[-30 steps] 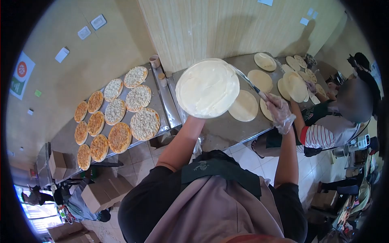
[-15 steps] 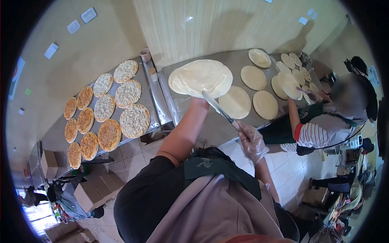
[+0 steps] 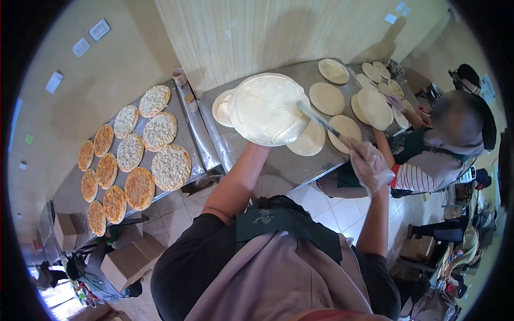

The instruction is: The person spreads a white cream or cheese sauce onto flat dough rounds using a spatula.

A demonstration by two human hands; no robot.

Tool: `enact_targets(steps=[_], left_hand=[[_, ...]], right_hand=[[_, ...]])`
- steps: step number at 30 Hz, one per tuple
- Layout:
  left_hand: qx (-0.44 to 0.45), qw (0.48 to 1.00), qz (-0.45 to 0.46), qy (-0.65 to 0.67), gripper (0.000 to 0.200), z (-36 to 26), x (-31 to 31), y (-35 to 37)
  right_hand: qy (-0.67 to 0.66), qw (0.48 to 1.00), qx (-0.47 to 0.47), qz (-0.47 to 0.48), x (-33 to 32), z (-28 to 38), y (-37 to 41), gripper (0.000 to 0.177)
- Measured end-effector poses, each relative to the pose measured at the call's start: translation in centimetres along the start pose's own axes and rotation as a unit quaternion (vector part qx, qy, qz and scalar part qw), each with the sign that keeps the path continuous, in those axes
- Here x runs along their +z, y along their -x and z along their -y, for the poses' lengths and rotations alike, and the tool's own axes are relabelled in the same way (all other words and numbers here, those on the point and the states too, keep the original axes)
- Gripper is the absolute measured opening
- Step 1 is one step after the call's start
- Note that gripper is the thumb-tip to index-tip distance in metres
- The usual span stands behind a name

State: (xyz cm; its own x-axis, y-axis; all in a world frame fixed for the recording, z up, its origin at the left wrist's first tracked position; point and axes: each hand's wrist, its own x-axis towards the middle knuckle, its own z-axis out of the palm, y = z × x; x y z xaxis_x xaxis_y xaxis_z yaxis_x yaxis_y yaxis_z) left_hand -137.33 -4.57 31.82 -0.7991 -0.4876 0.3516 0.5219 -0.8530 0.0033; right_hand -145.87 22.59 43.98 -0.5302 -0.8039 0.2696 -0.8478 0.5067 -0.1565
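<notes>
A pizza base (image 3: 267,109) with a pale creamy spread on top is held up, resting on my left hand (image 3: 259,151). That hand's fingers are hidden underneath; only the wrist and forearm show. In a clear plastic glove, my right hand (image 3: 369,166) is closed around the handle of a spreading spatula (image 3: 332,129). Its blade lies on the right part of the base's coated top. Partly covered behind the held base, another pale round (image 3: 222,108) lies on the metal table, and plain pizza bases (image 3: 308,140) are to the right.
On the left table (image 3: 206,155) sit several pizzas, some with white crumbled topping (image 3: 171,167), others orange-brown (image 3: 140,188). A cup (image 3: 179,76) and a jar (image 3: 190,101) stand between the tables. At right, a co-worker (image 3: 428,155) holds a base. Cardboard boxes (image 3: 131,259) lie lower left.
The held base has tilted up towards me and looks rounder. My right hand and the spatula have moved right, the blade passing from the near edge to the right side.
</notes>
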Motion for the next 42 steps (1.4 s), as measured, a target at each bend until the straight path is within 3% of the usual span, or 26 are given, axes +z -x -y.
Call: enact_targets(steps=[1, 3, 4, 5, 7, 9, 11, 15, 17, 19, 21, 23, 24, 25, 29, 31, 32, 35, 37, 39, 40, 41, 42], left_hand=[[-0.002, 1.000, -0.002, -0.002, 0.054, -0.4, -0.1, 0.0], [-0.012, 1.000, -0.007, -0.004, 0.053, -1.0, -0.3, -0.1], [-0.022, 1.000, -0.008, -0.003, 0.053, -0.9, -0.3, -0.1], [-0.033, 0.999, -0.009, -0.001, 0.053, -0.7, -0.4, -0.4], [-0.057, 0.998, -0.004, 0.004, 0.053, -0.3, -0.1, -0.6], [-0.077, 0.997, 0.003, 0.008, 0.053, -0.1, 0.2, -0.6], [-0.088, 0.996, 0.009, 0.009, 0.053, -0.3, 0.4, -0.8], [-0.098, 0.995, 0.003, 0.004, 0.052, -0.9, 0.2, -0.5], [-0.115, 0.993, -0.004, 0.002, 0.052, -1.2, 0.1, -0.5], [-0.137, 0.991, -0.008, 0.003, 0.052, -1.0, 0.0, -0.7], [-0.158, 0.987, -0.004, 0.003, 0.052, -0.5, 0.4, -0.4], [-0.172, 0.985, 0.000, 0.001, 0.051, 0.0, 0.7, -0.1], [-0.177, 0.984, 0.001, -0.001, 0.051, 0.1, 0.8, -0.3], [-0.182, 0.983, 0.000, -0.003, 0.051, 0.7, 0.9, 0.0], [-0.202, 0.979, -0.004, -0.012, 0.051, 0.2, 1.1, 0.3], [-0.210, 0.978, -0.009, -0.015, 0.051, 0.5, 1.1, 0.8], [-0.214, 0.977, -0.011, -0.016, 0.050, 0.3, 1.2, 1.1], [-0.228, 0.973, -0.018, -0.023, 0.050, 1.6, 1.3, 1.4], [-0.240, 0.970, -0.029, -0.027, 0.050, 1.7, 1.1, 2.5], [-0.249, 0.967, -0.043, -0.031, 0.050, 2.3, 0.7, 2.7], [-0.250, 0.967, -0.047, -0.033, 0.050, 2.2, 0.7, 2.9], [-0.244, 0.968, -0.050, -0.036, 0.050, 2.3, -0.1, 3.1], [-0.234, 0.972, -0.018, -0.013, 0.049, 2.3, -1.2, 3.0]], right_hand=[[-0.002, 1.000, -0.004, 0.001, -0.8, 0.1, 0.3, 0.028], [-0.164, 0.985, 0.039, 0.035, -2.3, -0.2, 0.8, 0.028], [-0.176, 0.983, 0.056, 0.020, -3.2, 0.6, 0.3, 0.027], [-0.174, 0.983, 0.061, 0.017, -2.9, 0.6, -0.1, 0.027], [-0.112, 0.989, 0.058, -0.080, -1.9, 0.1, -1.1, 0.028], [-0.143, 0.984, 0.092, -0.051, -1.8, 0.0, -1.4, 0.030], [-0.074, 0.994, 0.074, -0.017, -2.2, 0.9, -1.2, 0.030], [-0.099, 0.990, 0.091, 0.037, -4.1, 1.3, 0.8, 0.030], [-0.169, 0.982, 0.072, 0.029, -3.8, 0.9, 0.6, 0.030], [-0.224, 0.964, 0.134, -0.050, -2.7, 0.9, -0.2, 0.030], [-0.173, 0.975, 0.124, -0.067, -1.4, 1.1, -1.2, 0.030], [-0.243, 0.967, 0.035, -0.068, -0.8, 2.3, -2.2, 0.029], [-0.236, 0.966, 0.097, -0.037, -0.9, 3.3, -1.8, 0.028], [-0.238, 0.966, 0.096, -0.037, -0.5, 4.2, -1.5, 0.028], [-0.180, 0.983, 0.013, 0.020, 1.1, 5.1, -0.4, 0.030], [-0.244, 0.969, -0.016, -0.029, 0.6, 4.8, -0.3, 0.030], [-0.268, 0.961, 0.052, -0.035, 0.9, 4.1, -0.5, 0.030], [-0.193, 0.977, 0.026, -0.093, 0.6, 2.8, -2.5, 0.029], [-0.208, 0.976, 0.012, -0.062, 0.6, 2.8, -3.4, 0.029], [-0.131, 0.991, 0.015, -0.019, 0.7, 2.8, -3.7, 0.029], [-0.159, 0.985, -0.061, -0.041, -0.4, 4.0, -3.7, 0.028], [-0.163, 0.984, -0.067, -0.038, -1.4, 4.6, -3.6, 0.028], [-0.109, 0.990, -0.089, 0.027, -2.2, 5.0, -3.4, 0.027]])
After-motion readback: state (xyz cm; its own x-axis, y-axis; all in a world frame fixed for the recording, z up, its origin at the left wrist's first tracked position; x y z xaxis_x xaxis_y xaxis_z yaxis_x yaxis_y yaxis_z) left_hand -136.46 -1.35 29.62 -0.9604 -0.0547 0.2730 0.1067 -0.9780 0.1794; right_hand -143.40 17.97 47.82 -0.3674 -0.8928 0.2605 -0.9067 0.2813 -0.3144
